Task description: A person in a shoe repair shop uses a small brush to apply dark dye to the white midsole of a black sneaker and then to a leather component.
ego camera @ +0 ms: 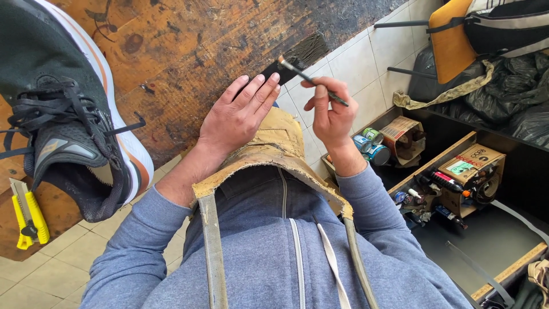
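Black strip (280,67), flat and narrow, lies pinned across the person's lap under the left hand (240,114), whose fingers (255,91) are stretched out flat and pressing rather than curled around it; only its far end shows beyond the fingertips. That flat press seems meant to keep the strip from sliding. The right hand (330,114) pinches a thin brush (311,80) between thumb and fingertips, tilted so its pale bristle tip touches the strip's exposed end. A worn tan apron (274,151) covers the lap beneath both hands, likely to shield the clothes. To the left, a scuffed wooden table (183,51) carries a black running shoe (63,109) with a white sole, lying close to the edge, and a yellow utility knife (26,214) beside it. Small tins (370,146) and boxes sit on the floor shelf to the right
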